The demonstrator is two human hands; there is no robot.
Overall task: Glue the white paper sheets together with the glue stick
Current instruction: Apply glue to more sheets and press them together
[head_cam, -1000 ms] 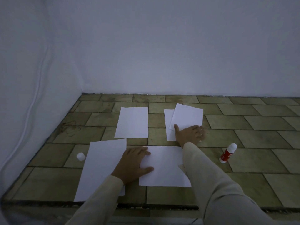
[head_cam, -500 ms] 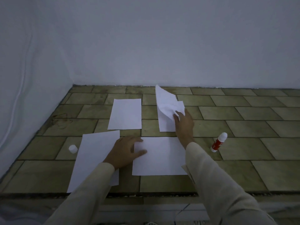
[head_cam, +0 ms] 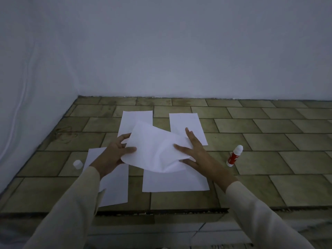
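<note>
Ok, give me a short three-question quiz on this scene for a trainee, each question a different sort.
1. True or false: the red-and-white plastic glue stick is gripped in the right hand.
2. How many flat white paper sheets lie on the olive tiled floor? A two, B four, C six.
3. Fill in: the curled white paper sheet is held by ___ hands.

Key: 1 false, it lies on the floor to the right of that hand. 2 B. 3 both; the left hand pinches its other edge.
</note>
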